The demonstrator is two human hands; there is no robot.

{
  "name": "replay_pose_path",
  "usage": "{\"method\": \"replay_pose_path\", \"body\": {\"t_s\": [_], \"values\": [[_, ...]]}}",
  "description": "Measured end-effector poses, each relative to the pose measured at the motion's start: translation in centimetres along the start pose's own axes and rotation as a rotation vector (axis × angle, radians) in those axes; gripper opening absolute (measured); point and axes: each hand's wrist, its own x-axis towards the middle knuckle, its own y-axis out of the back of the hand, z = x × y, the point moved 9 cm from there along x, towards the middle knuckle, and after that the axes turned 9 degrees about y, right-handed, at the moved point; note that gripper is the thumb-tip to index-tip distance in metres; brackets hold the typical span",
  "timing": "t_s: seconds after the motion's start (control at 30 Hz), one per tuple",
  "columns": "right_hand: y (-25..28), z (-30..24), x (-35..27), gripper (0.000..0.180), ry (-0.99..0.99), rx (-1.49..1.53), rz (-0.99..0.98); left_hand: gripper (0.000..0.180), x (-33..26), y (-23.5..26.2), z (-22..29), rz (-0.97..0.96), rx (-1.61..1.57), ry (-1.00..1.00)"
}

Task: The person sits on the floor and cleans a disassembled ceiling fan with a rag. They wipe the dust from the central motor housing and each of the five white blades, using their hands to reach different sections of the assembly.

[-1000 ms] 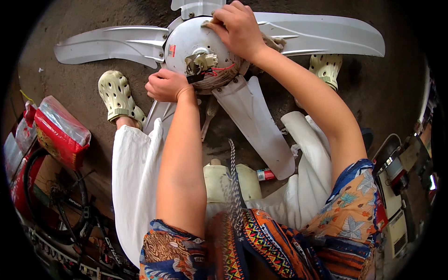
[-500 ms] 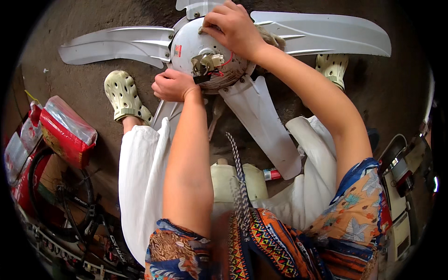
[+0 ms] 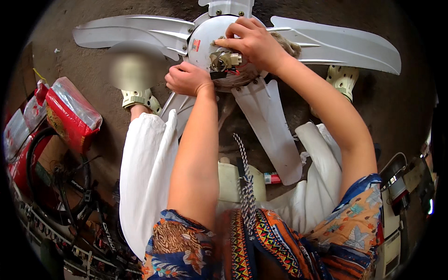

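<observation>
A white ceiling fan (image 3: 198, 35) with several broad blades lies on the floor in front of me, its round hub smeared with brown dirt. My right hand (image 3: 259, 46) is closed over the hub's upper right, pressing a grey-brown rag (image 3: 285, 44) against it; a scrap of the rag pokes out by the fingertips. At the hub's lower left rim, my left hand (image 3: 188, 79) is curled round the edge between two blades, its fingertips hidden. Between the hands, a metal bracket with a white plug connector (image 3: 234, 59) and red and black wires rises from the hub's centre.
Pale clogs flank the fan; the left one is partly blurred. Red bags (image 3: 74, 112) and a bicycle wheel (image 3: 32, 158) stand at the left. Beneath me is a low pale seat (image 3: 254, 184), with a small red cylinder (image 3: 272, 178) beside it. Equipment lines the right edge.
My right hand has slid the rag down across the hub, nearer the connector. My left hand keeps its place at the rim. The whole view has shifted slightly.
</observation>
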Motion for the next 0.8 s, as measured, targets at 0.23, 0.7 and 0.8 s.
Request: {"method": "replay_pose_path", "body": {"t_s": [0.23,0.7,0.8], "values": [[1.6,0.1,-2.9,0.034,-0.025,0.001,-0.021,0.020,-0.3,0.0,0.4,0.019,-0.007,-0.006],[1.8,1.5,-0.5,0.020,-0.039,0.126,0.005,0.018,-0.3,0.2,0.2,0.002,-0.026,0.009],[1.5,1.6,0.2,0.013,-0.116,0.164,0.047,0.018,-0.2,0.6,0.2,0.011,-0.040,0.006]]}}
